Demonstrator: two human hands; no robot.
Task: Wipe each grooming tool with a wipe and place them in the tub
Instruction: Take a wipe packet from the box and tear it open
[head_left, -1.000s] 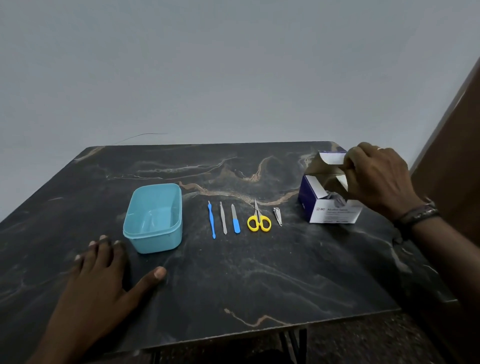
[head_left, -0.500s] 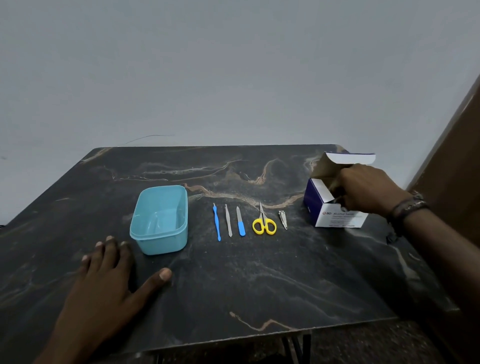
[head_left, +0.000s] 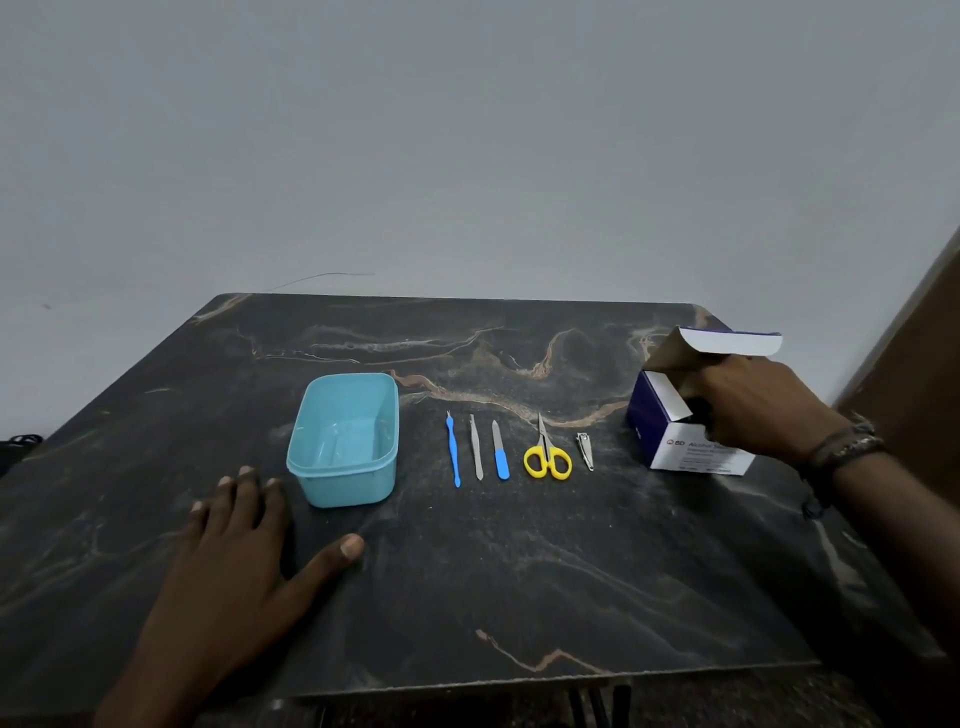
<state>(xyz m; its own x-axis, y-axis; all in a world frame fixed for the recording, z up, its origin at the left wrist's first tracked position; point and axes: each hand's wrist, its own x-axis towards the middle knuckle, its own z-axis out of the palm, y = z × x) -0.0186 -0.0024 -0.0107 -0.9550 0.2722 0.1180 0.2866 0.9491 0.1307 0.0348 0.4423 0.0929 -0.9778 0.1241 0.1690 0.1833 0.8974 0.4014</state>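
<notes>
My left hand (head_left: 244, 561) lies flat, fingers spread, near the dark marble table's (head_left: 519, 582) front-left edge beside the empty turquoise plastic tub (head_left: 344, 439), five slim grooming tools (head_left: 501, 449) lined mid-table pointing at the far edge, while my right hand (head_left: 748, 410) reaches curled into the open white-and-blue wipe box (head_left: 675, 431) at the right edge, grip hidden.

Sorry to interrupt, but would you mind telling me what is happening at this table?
A person is getting ready to clean grooming tools. Their right hand reaches into the open box of alcohol swabs, apparently for a wipe; no wipe is visible yet. Their left hand rests flat on the table beside the blue tub, which holds nothing. A blue cuticle tool, tweezers, a nail file, yellow scissors and a nail clipper lie untouched in a row.
</notes>
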